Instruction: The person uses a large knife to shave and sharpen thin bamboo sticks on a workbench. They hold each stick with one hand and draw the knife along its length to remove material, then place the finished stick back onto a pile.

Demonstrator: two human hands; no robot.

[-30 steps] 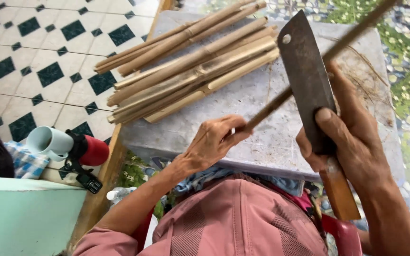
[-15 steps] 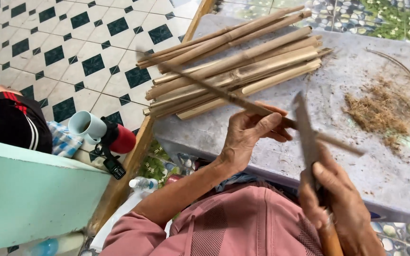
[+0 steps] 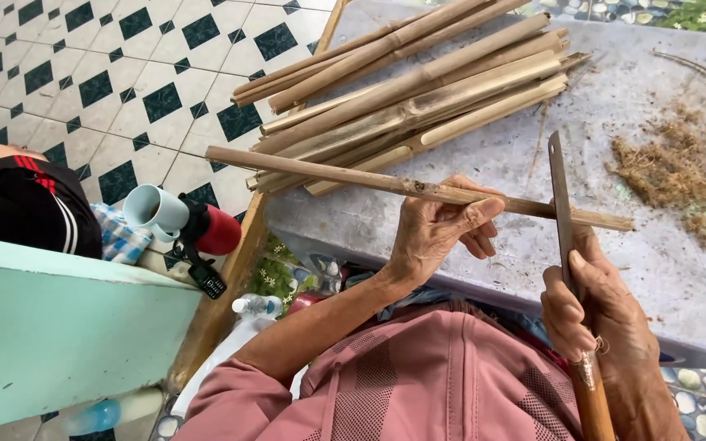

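Grey slab (image 3: 492,163): left hand (image 3: 439,233) grips bamboo stick (image 3: 353,175), right hand (image 3: 594,314) cleaver (image 3: 561,208).

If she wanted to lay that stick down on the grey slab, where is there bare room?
Bare slab shows between the bamboo pile and the shavings heap, and along the near edge right of the knife. The far left is crowded with bamboo. Her left hand holds the stick, her right hand the knife.
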